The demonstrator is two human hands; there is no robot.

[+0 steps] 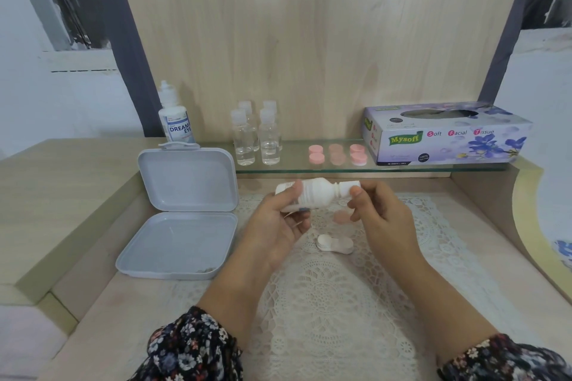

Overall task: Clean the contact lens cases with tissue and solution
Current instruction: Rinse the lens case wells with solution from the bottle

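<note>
Left hand [280, 219] grips bottle [312, 196] sideways | right hand [380, 210] pinches cap [349, 189]

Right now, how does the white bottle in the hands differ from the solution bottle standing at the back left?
The white bottle lies sideways, held by the left hand, the right hand pinching its cap; the solution bottle stands upright, untouched. The white bottle's label is unreadable; the solution bottle's shows blue lettering. Both are white plastic with narrow necks.
</note>
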